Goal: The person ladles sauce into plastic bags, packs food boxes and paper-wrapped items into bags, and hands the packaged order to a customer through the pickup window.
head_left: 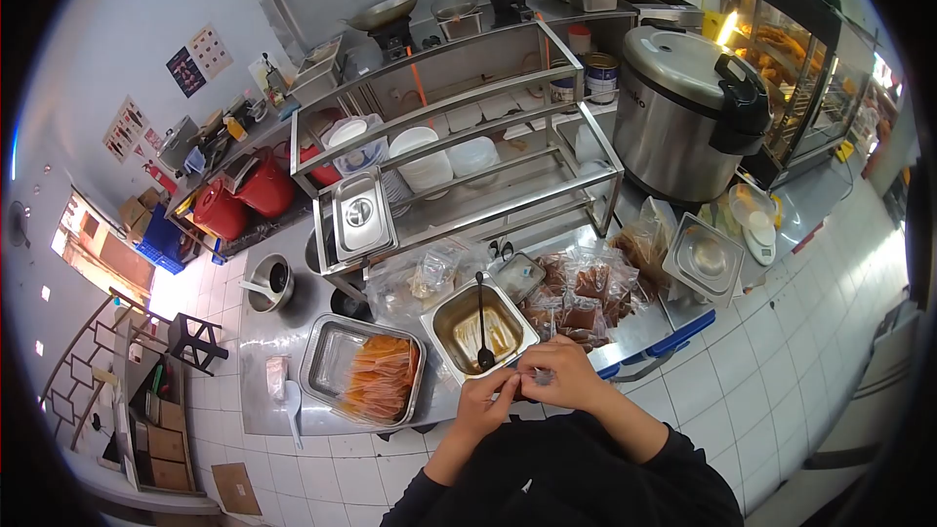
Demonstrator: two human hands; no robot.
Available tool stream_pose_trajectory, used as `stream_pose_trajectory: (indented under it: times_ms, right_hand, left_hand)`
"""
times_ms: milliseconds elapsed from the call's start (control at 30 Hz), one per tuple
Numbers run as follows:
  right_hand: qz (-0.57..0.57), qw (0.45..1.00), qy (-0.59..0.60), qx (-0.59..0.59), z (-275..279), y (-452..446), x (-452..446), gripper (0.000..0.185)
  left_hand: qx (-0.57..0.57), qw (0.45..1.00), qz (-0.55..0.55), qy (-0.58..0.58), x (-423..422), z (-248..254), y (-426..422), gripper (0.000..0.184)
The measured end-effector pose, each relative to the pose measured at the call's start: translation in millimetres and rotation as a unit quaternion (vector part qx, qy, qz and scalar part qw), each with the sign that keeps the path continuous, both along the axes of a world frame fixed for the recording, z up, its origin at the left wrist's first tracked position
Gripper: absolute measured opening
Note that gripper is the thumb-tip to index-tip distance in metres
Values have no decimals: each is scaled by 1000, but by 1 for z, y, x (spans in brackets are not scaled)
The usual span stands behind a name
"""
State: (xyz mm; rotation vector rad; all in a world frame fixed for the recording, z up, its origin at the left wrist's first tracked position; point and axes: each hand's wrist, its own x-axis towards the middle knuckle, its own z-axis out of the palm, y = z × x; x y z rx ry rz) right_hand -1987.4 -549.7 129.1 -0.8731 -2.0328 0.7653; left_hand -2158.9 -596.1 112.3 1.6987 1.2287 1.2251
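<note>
Black-sleeved arms are bringing both hands together beside the steel pan (445, 322), at the counter's (259, 371) near edge. The left hand (483, 405) is pressing thumb and forefinger together, though whether anything is lying between them is unclear; the right hand (561, 371) is pinching what seems a small translucent plastic piece (543, 379), just right of the pan's near corner. The step in hand is seemingly fine fingertip work on that plastic, and the next move is calling for a steady pinch clear of the rim. A black ladle (485, 358) is resting inside the pan, filled orange packets (386, 366) are lying leftward, and brown-filled bags (586, 298) are sitting rightward.
</note>
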Motion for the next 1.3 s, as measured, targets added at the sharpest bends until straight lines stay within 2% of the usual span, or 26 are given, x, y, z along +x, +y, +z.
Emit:
stream_pose_trajectory:
  times_ms: [67,167,233,300,367,433,500,533,567,600,633,667,700,733,767,800,833,900,967,1000,1033,1067,1100,1167,1233,1300]
  right_hand:
    - [13,1000,-5,-23,-4,-4,-1,14]
    - [-11,999,-24,-35,-5,-8,5,17]
    - [-56,995,12,-82,-13,-8,29,18]
    - [-149,979,98,-96,-29,-14,58,11]
    - [-264,939,155,-157,-40,-29,96,6]
    - [-329,916,181,-141,-48,-49,132,3]
    - [-369,900,181,-145,-48,-78,162,5]
    - [-389,890,183,-155,-50,-96,179,7]
    - [-407,883,183,-145,-58,-115,199,7]
    - [-452,856,199,-150,-72,-136,220,11]
    - [-494,828,217,-151,-83,-155,242,16]
    - [-509,822,220,-132,-93,-176,264,16]
    - [-553,774,271,-151,-102,-194,287,18]
    - [-592,718,323,-172,-107,-212,309,21]
    - [-608,706,329,-157,-101,-230,327,21]
    - [-629,690,306,-184,-90,-248,344,23]
    - [-649,675,282,-207,-84,-261,365,26]
    - [-651,679,294,-169,-90,-278,408,22]
    - [-631,668,393,-37,-88,-279,440,15]
    - [-653,669,354,-34,-69,-272,452,11]
    - [-626,668,403,-15,-50,-264,461,8]
    - [-625,677,388,-17,-39,-259,472,6]
    - [-625,686,372,-19,-33,-258,487,4]
    - [-597,760,243,-78,-33,-262,525,5]
    - [-596,770,202,-106,-25,-262,564,10]
    - [-546,804,181,-154,-22,-262,606,9]
  left_hand:
    - [-10,998,-40,37,-6,-6,-1,11]
    - [12,999,-32,-3,-4,-21,-3,12]
    - [-15,998,-52,-10,-6,-24,-1,15]
    - [-112,955,-68,-265,1,-21,5,15]
    - [-101,969,-59,-216,2,-23,23,20]
    - [-106,974,-71,-186,26,-15,45,18]
    - [-138,984,-27,-108,46,-33,82,16]
    - [-119,992,24,-19,61,-27,99,17]
    - [-93,990,77,68,77,-20,115,22]
    - [25,981,107,158,89,-33,131,29]
    - [148,950,140,238,100,-49,144,37]
    - [161,940,162,255,110,-53,149,42]
    - [175,929,185,268,129,-55,154,47]
    - [175,940,170,240,156,-47,151,45]
    - [170,949,152,216,181,-34,141,43]
    - [190,959,145,156,214,-25,135,28]
    - [200,961,128,141,247,-22,130,28]
    - [57,992,21,111,312,-18,118,13]
    - [27,998,-48,-32,394,-18,98,17]
    - [103,989,-107,9,426,-11,85,17]
    - [154,969,-188,32,457,0,75,22]
    - [142,957,-251,40,485,0,67,22]
    - [142,954,-260,35,512,-5,61,22]
    - [144,927,-345,38,567,-16,54,21]
    - [156,912,-375,53,615,-22,53,21]
    - [151,915,-373,39,663,-37,59,22]
